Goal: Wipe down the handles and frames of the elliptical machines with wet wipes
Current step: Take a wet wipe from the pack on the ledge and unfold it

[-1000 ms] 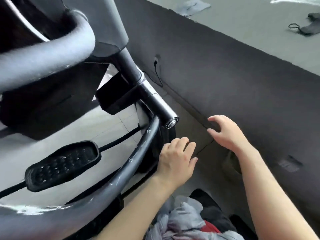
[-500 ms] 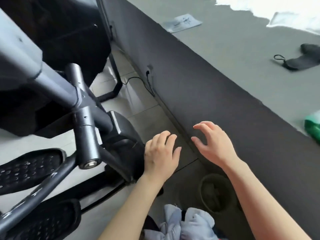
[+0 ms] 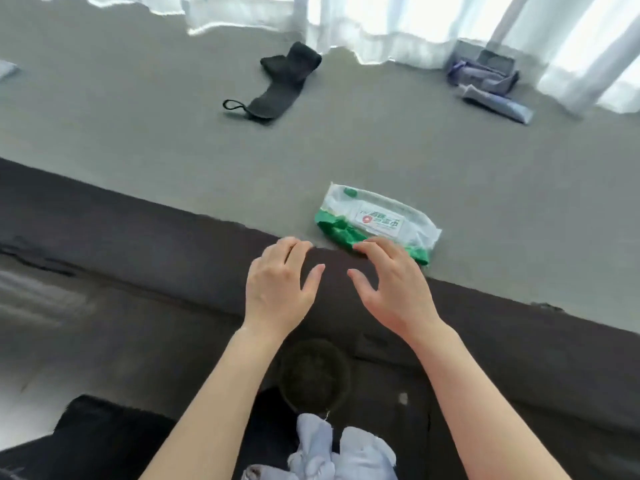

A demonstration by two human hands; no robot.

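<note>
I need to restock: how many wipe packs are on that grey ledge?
1: the pack lies near the ledge's front edge, just past the right hand.

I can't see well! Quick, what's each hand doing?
Left hand: open, holding nothing.
Right hand: open, fingertips at the wet wipes pack, not gripping it.

Daylight blows out the curtains (image 3: 398, 26) at top; soft blur throughout, with wide-angle bending at edges.

Green-white wet-wipe pack (image 3: 377, 223) flat on ledge (image 3: 207, 161)
</note>
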